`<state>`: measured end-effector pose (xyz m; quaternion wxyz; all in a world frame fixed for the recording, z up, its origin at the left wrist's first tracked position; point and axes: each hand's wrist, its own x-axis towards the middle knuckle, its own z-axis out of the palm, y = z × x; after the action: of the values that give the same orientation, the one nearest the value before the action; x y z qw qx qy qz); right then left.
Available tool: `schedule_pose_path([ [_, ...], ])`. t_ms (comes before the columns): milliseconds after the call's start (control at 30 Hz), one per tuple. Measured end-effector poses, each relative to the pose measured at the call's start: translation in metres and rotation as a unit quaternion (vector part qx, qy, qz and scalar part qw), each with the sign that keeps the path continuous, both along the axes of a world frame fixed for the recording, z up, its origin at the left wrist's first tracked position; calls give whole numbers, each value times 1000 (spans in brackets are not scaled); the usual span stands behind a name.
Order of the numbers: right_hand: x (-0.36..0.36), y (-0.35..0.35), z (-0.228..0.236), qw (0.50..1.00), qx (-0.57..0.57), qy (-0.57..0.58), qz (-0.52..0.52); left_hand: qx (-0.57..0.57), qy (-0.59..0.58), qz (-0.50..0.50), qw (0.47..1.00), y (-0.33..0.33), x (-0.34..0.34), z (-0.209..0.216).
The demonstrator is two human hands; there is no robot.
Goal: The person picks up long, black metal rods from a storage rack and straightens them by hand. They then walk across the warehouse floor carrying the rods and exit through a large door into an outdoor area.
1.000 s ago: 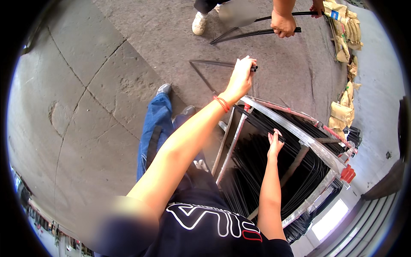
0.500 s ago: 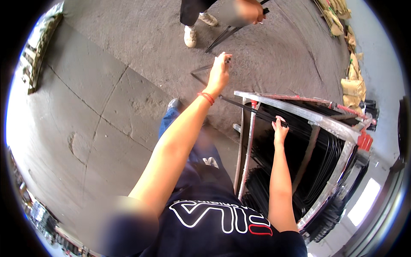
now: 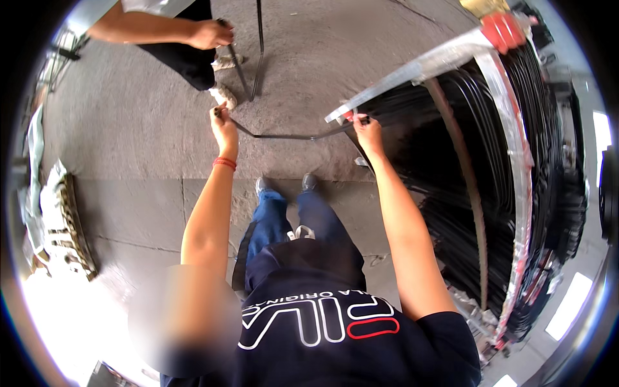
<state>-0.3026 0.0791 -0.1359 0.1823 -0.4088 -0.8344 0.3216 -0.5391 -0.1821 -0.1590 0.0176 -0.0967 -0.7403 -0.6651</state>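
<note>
A thin black bent metal tube spans between my two hands, its middle sagging low over the floor. Closed round its left end is my left hand, with a red band at the wrist. My right hand grips the right end, beside the near corner of a metal rack. Many similar black bent tubes fill that rack. Ahead on the left, a co-worker's hand holds another black bent tube, which reaches down toward the floor.
The rack stands close on my right, with red wrapping on its far corner. A pallet-like stack sits at the left. The co-worker's shoe is just beyond my left hand. A yellowish package lies far right.
My view has turned to the right. The tube has come away from over the rack and now spans level in front of me. The co-worker appears further left, arm extended.
</note>
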Motion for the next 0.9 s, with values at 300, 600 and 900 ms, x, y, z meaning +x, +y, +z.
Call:
schedule_pose_path([
  [300,-3,-18,18,999,22,-6,-37,-63,-22,-7,998,-4,-11,-3],
  [600,-10,-9,14,999,1,-38,-18,-123,-73,-48,989,-4,-24,6],
  [900,-19,-1,20,999,32,11,-20,-109,-55,-72,990,-3,-32,9],
])
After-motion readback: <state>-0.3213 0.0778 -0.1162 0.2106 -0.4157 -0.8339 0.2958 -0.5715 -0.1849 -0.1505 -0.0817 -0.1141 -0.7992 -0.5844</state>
